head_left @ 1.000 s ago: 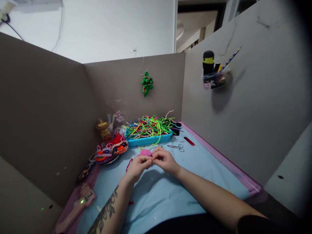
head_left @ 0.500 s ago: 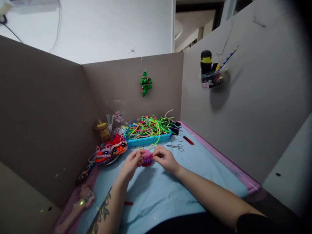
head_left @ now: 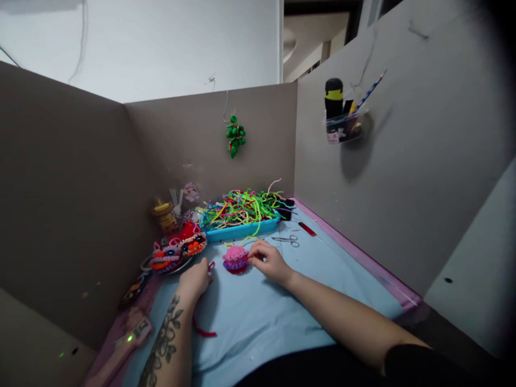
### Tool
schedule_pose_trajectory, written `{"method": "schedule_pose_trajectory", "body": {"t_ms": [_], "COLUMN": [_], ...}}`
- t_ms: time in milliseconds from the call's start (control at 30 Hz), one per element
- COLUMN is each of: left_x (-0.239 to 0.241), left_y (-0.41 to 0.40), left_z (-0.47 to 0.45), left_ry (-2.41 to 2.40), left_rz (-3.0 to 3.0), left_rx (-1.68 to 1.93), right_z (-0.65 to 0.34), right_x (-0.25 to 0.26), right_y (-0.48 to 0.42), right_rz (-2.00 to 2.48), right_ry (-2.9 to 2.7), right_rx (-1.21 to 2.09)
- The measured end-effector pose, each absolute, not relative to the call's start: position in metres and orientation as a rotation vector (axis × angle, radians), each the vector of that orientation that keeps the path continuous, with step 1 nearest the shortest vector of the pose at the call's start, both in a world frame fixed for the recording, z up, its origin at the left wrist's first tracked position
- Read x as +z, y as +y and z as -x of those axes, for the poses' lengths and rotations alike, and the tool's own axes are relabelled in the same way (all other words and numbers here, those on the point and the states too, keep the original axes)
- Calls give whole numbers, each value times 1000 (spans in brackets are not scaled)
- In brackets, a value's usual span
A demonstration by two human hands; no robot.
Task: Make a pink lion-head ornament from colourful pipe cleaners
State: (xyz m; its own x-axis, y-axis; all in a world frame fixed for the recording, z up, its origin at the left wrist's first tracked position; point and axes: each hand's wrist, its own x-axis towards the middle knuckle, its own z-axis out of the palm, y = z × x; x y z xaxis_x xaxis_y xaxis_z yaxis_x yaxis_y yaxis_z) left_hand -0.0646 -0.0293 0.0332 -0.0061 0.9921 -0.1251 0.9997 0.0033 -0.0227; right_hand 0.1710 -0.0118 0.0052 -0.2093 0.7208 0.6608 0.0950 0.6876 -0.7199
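A round fuzzy piece [head_left: 235, 255], pink on top with purple and red bands below, hangs or rests over the blue cloth. My right hand [head_left: 269, 262] pinches it at its right edge, where a bit of red shows at the fingertips. To its left, my left hand [head_left: 196, 277] is closed on a red pipe cleaner [head_left: 205, 333]. One end pokes out past the fingers; the rest trails down beside the wrist onto the cloth. The left fingertips are partly hidden.
Behind my hands a blue tray [head_left: 226, 234] is heaped with coloured pipe cleaners [head_left: 245, 208]. Scissors [head_left: 288, 241] and a red-handled tool [head_left: 307, 229] lie at right. Finished fuzzy faces [head_left: 167, 258] sit on a plate at left. Grey panels [head_left: 217, 123] enclose the table.
My left hand has left the pink piece and moved left and down, drawing the red pipe cleaner along. My right hand keeps its pinch at the piece's right edge. The view has shifted slightly.
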Motion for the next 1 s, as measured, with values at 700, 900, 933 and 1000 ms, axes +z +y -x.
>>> {"method": "schedule_pose_trajectory", "body": {"t_ms": [700, 900, 933, 1000], "left_x": [4, 6, 6, 7], "left_y": [8, 10, 10, 9], "left_z": [54, 54, 55, 54], "left_ry": [1460, 1412, 1411, 1402], "left_rz": [-1391, -1338, -1357, -1426], "left_rx": [1191, 1237, 1240, 1260], "right_z": [-170, -169, -169, -169], "right_x": [5, 0, 0, 0], "right_y": [-15, -13, -13, -13], "right_rz": [637, 650, 650, 649], "right_ry": [-1831, -1851, -1852, -1852], "right_rx": [615, 630, 633, 642]}}
